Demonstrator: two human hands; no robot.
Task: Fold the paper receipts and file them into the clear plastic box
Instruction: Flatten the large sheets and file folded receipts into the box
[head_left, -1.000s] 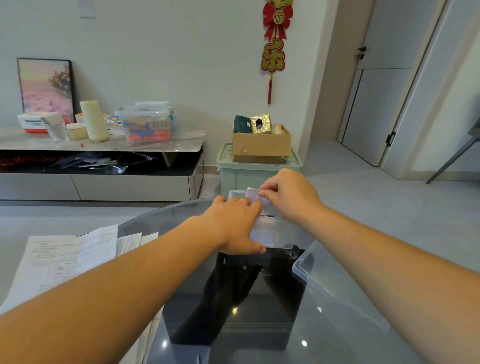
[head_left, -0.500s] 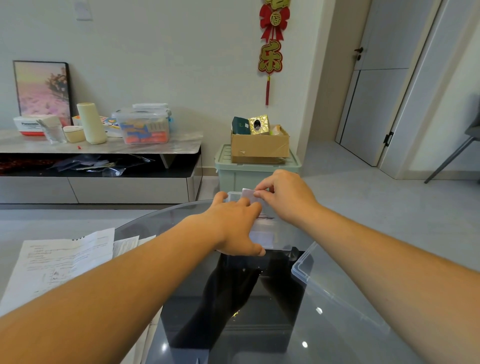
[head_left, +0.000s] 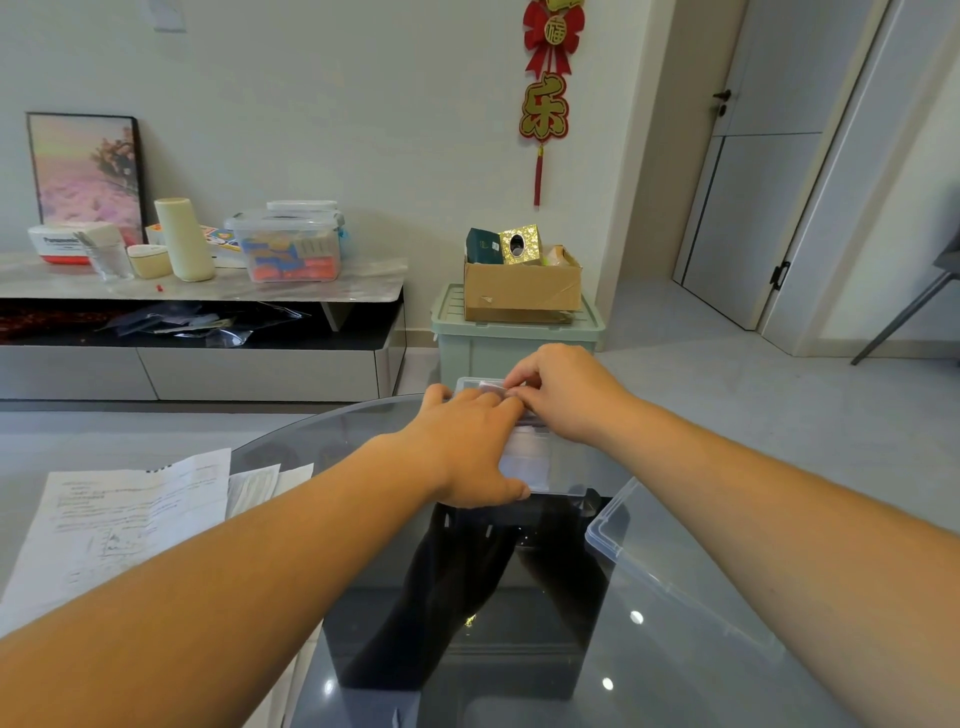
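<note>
The right hand's fingertips curl down and pinch a folded receipt at the far end of the clear box. Only a pale pinkish edge of the paper shows, standing just inside the rim. The left hand lies palm-down over the box beside it, fingers fairly straight and stretched across the top towards the far edge, with the thumb along the near side. Whether those fingers touch the paper inside, I cannot tell. More pale paper shows through the box's wall below the hands.

The box sits at the far edge of a round glass table. Its lid lies on the glass to the right, apart from the box. On the left of the table a few printed sheets lie flat and overlapping. Beyond the table a green bin stands on the floor, carrying a cardboard carton.
</note>
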